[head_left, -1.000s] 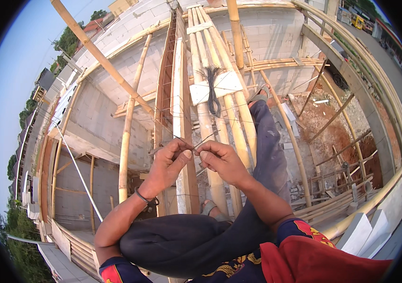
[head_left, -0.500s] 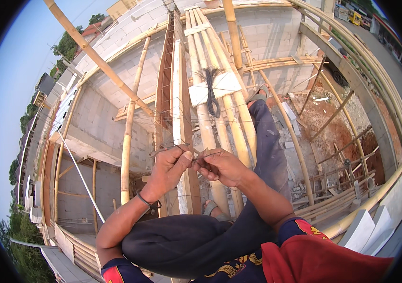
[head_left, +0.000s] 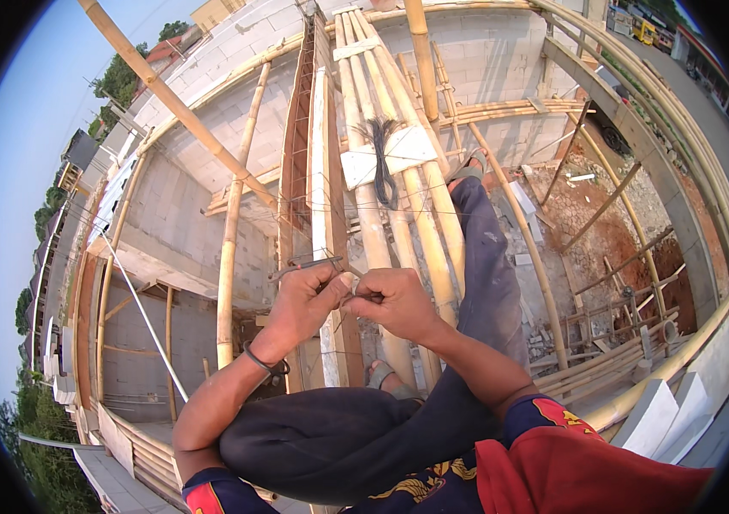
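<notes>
My left hand is closed around a slim dark metal tool, which sticks out past the knuckles; its jaws or tip I cannot make out. Close beside it, thumbs nearly meeting, my right hand is curled in a pinch on a thin dark wire, mostly hidden by the fingers. Both hands are above a wooden formwork board with a pale top edge. Beyond them, a looped bundle of dark tie wire lies on a white board across bamboo poles.
Thick bamboo poles form a walkway, my sandalled feet on or beside it. A steel rebar cage runs inside the formwork trough. Upright bamboo props stand at left. Rubble and reddish soil lie far below at right, beside block walls.
My right hand has rolled over, its knuckles now upward and fingers curled in, and has come closer to my left hand. The left hand stays nearly in place with the tool.
</notes>
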Demonstrator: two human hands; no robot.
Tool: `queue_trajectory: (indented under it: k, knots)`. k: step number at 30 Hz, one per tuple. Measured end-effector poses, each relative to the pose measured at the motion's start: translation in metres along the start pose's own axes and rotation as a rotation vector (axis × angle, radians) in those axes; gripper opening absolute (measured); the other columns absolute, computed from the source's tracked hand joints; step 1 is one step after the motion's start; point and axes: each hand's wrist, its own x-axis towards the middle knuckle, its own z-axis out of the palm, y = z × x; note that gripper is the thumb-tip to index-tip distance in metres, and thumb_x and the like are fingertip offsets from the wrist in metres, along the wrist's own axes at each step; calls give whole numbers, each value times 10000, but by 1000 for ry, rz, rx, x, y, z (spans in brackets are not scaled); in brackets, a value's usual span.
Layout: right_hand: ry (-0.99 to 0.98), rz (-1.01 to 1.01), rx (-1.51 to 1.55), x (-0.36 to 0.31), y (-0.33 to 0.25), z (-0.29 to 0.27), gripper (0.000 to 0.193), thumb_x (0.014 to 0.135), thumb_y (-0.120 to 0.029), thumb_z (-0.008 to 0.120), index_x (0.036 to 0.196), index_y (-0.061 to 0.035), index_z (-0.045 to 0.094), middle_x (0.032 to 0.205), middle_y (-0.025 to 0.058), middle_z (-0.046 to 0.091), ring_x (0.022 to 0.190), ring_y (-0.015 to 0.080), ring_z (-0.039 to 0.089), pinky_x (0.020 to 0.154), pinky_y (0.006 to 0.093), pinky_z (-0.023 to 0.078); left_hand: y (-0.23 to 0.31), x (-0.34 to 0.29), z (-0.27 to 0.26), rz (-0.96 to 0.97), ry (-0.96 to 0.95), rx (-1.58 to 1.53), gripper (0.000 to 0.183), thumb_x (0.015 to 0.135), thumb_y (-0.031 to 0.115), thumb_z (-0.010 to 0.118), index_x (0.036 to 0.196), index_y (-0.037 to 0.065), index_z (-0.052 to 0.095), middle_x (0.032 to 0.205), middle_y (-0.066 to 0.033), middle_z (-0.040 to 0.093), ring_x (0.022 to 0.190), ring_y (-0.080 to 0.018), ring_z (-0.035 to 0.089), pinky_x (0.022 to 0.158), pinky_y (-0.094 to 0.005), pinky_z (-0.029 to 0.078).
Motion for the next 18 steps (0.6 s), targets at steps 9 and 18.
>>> queue_trajectory:
  k: [9,18]
  knots:
    - [54,6,-22,-5,-5,9,194,883,-204,709,813,-25,679,690,59,628,536,167,545,515,289,437,7,-4,5,189,197,261,186,893,109,652,768,-18,596,673,-137,564,596,-306,528,595,-374,433]
    - [-237,559,875,-3,-10,-3,250,982,-203,617,1087,13,685,822,21,652,642,57,504,570,210,408,12,-5,1,331,156,254,99,932,29,594,855,-27,567,749,-100,548,626,-197,522,591,-314,424]
